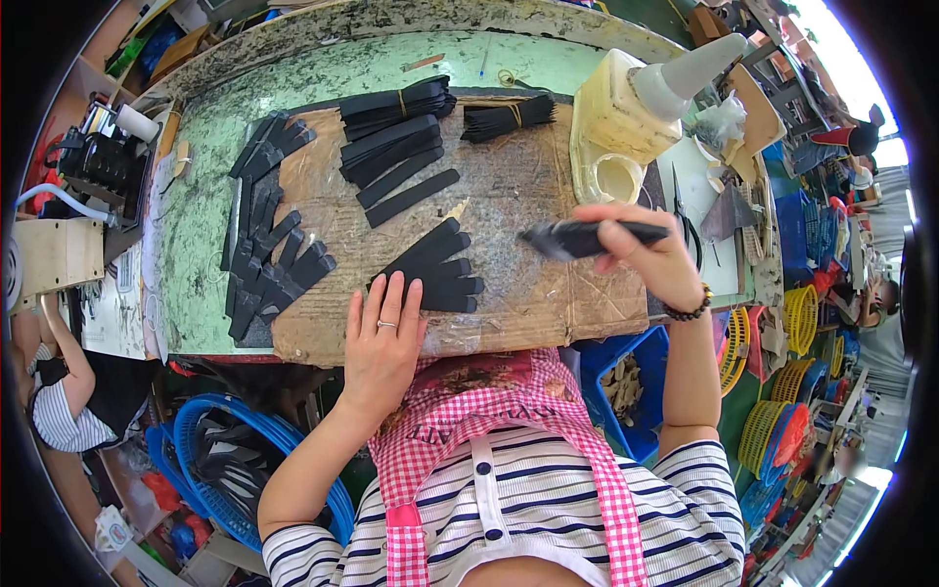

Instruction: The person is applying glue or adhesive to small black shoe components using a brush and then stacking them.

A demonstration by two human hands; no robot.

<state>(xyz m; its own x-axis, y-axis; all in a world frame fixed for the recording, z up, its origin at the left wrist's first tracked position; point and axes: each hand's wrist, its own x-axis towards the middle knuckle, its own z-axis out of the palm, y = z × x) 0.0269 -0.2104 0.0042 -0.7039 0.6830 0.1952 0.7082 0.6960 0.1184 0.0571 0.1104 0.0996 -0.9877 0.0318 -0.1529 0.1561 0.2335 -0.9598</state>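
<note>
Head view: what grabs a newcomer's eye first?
The fanned rows of flat black strips on the brown cardboard sheet mid-table, with the left hand pressing flat on one fan. The right hand holds a black brush-like tool above the cardboard, below a big cream plastic bottle with a cone nozzle.

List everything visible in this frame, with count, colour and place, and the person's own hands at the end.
Black strips: a fanned row, black, on the cardboard under the left hand's fingertips.
More black strips: several loose and banded bunches, black, at the cardboard's far side and left edge.
Cardboard sheet: one, brown, on the green worktable.
Glue bottle: one, pale yellow with a white cone nozzle, far right of the table.
Baskets: several, yellow, orange and blue, on the floor at right.
Blue basket: one, lower left.
Brush: one, dark, in the right hand.
Left hand: flat on the strips.
Right hand: raised, holding the brush.
</note>
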